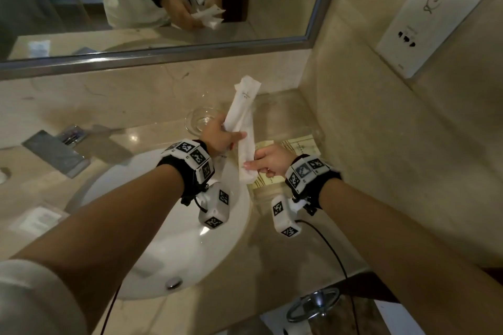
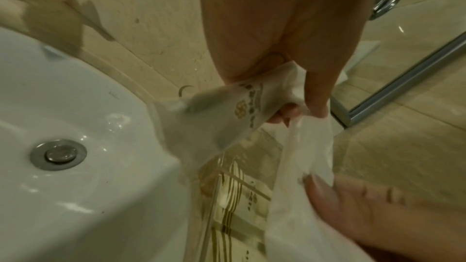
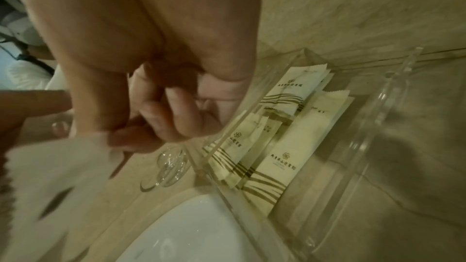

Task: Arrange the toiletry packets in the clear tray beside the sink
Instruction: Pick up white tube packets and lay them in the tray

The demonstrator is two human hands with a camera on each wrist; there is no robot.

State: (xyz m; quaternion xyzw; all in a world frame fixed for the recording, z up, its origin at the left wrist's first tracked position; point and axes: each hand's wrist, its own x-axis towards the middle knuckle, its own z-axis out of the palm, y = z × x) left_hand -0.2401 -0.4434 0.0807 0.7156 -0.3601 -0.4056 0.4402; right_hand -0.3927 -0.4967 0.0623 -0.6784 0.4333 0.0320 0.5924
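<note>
My left hand (image 1: 231, 134) grips long white toiletry packets (image 1: 245, 100) above the sink's right rim; one sticks up toward the mirror. A second white packet (image 1: 246, 155) runs down from that grip to my right hand (image 1: 253, 163), which pinches its lower end. In the left wrist view a translucent packet with a gold logo (image 2: 227, 115) hangs from the left hand's fingers (image 2: 315, 91). The clear tray (image 1: 318, 130) stands on the counter right of the sink and holds several cream, gold-striped packets (image 3: 285, 146). The right wrist view shows the tray's wall (image 3: 393, 79) just beside my right hand's curled fingers (image 3: 156, 123).
The white sink basin (image 1: 177, 239) lies below both hands, with a chrome faucet (image 1: 54, 149) at the left. A small glass dish (image 1: 198, 119) stands behind the left hand. A wrapped item (image 1: 38, 219) lies on the left counter. The side wall is close on the tray's right.
</note>
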